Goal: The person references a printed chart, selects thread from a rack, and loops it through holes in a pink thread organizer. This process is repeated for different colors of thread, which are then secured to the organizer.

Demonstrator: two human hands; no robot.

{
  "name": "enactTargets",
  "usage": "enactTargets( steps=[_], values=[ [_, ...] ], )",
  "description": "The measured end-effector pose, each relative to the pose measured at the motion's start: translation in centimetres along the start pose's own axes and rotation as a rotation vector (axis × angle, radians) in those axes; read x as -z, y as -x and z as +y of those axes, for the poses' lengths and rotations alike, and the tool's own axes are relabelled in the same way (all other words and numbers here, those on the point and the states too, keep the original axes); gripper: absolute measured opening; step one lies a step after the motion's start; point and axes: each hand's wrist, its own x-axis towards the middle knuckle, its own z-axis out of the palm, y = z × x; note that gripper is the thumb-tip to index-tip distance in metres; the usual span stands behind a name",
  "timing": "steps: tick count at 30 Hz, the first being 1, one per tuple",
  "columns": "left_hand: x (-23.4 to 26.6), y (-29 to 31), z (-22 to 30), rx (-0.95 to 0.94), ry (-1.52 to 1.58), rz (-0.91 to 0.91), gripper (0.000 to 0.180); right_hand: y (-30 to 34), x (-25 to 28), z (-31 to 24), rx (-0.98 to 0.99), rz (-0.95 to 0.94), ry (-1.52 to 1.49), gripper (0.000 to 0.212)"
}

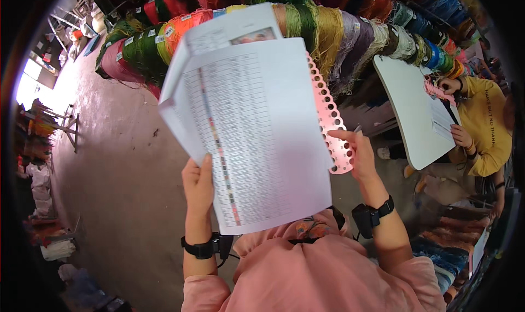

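My left hand (197,182) is closed on the left edge of several paper sheets (292,109), thumb on top. The front sheet carries a printed table with a narrow column of coloured cells; the sheets behind are folded back and fanned at the upper left. A long pink thread card (325,105) with round holes along its scalloped edges sticks out past the right side of the papers, partly hidden by them. My right hand (362,156) grips its lower end, with the index finger stretched across it. The tip of a thin pen-like object (357,128) shows above that hand.
Ahead hang rows of coloured thread skeins (306,30). To the right stands a white table (396,98), where a person in a yellow top (486,120) handles a pink card and a paper. Concrete floor (120,175) lies to the left; bundles of yarn (445,243) are at lower right.
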Motion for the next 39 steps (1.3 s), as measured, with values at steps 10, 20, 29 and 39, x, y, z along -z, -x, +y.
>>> enactTargets(
  steps=[10,20,29,39],
  values=[
    [-3.9,0.8,-0.7,0.168,0.032,-0.265,0.025,2.6,0.5,0.5,0.001,-0.008,-0.206,0.020],
    [-5.0,1.9,-0.1,0.223,0.213,-0.335,0.026,3.7,1.5,-0.1,-0.028,0.053,-0.301,0.018],
    [-5.5,2.6,0.7,0.307,0.288,-0.350,0.026,4.0,1.9,-0.2,-0.021,0.032,-0.329,0.019],
    [-6.9,2.6,1.8,0.386,0.250,-0.322,0.023,4.0,2.3,-0.5,-0.024,0.027,-0.361,0.020]
  ],
)
